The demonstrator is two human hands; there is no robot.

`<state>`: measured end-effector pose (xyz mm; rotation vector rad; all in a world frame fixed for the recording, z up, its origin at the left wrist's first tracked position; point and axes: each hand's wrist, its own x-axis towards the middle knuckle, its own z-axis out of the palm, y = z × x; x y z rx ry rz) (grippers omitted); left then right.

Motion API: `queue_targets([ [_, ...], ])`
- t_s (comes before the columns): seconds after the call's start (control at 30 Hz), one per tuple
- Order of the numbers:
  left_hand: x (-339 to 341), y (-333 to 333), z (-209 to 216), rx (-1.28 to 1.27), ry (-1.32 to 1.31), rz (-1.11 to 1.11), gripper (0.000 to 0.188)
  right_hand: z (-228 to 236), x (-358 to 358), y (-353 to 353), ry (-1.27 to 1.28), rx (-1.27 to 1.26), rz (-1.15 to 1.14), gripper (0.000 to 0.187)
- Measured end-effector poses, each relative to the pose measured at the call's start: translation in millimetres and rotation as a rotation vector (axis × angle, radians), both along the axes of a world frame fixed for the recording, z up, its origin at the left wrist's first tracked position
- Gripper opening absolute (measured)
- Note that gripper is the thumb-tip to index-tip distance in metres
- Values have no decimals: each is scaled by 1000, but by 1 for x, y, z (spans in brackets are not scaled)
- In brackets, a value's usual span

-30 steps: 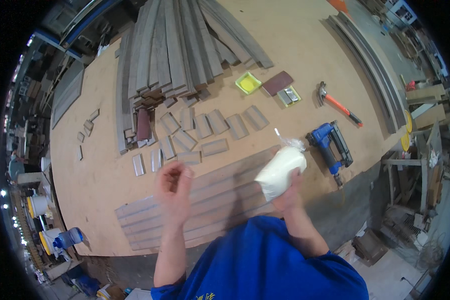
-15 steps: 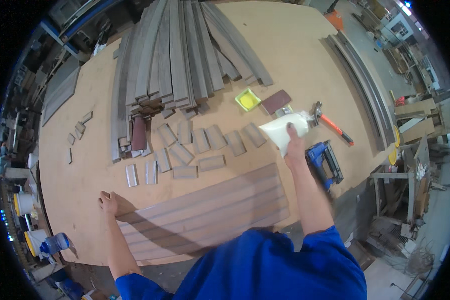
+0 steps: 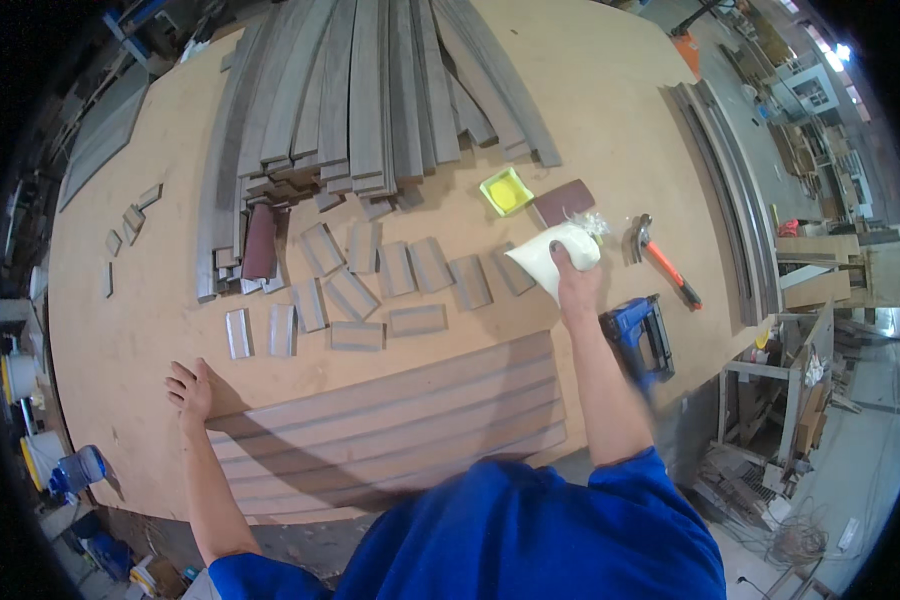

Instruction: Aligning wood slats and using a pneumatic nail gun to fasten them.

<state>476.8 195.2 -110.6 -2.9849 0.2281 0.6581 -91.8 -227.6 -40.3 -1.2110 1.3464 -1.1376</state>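
Observation:
My right hand (image 3: 577, 282) grips a plastic bag of white paste (image 3: 558, 252), its pointed end toward the left and its gathered end toward the back. The bag is held above the table, near several small grey wood blocks (image 3: 471, 282). My left hand (image 3: 190, 393), fingers apart and holding nothing, is by the left end of a long panel of wood strips (image 3: 390, 425). Whether it touches the table, I cannot tell. The panel lies along the near edge, partly in shadow.
Grey wood boards (image 3: 368, 90) are stacked at the back. To the right are a hammer (image 3: 672, 270), a blue nail gun (image 3: 638, 340) and long strips (image 3: 730, 200). A small tray with yellow contents (image 3: 506, 191) sits beside a dark red pad (image 3: 565, 202). A bottle (image 3: 78, 468) stands at the left.
My right hand has carried the bag a little left, away from the hammer. The fingers of my left hand have spread. The whole view has shifted slightly.

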Motion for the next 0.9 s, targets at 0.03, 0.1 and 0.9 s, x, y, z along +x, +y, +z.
queue_targets([
  [0.03,-1,0,2,-1,8,5,99,1,1,1,-6,-6,-7,32],
  [0.1,0,1,3,3,4,4,100,0,1,2,-16,-11,-15,32],
  [0.9,-14,-14,12,-1,12,8,99,20,-45,40,274,-99,35,40],
])
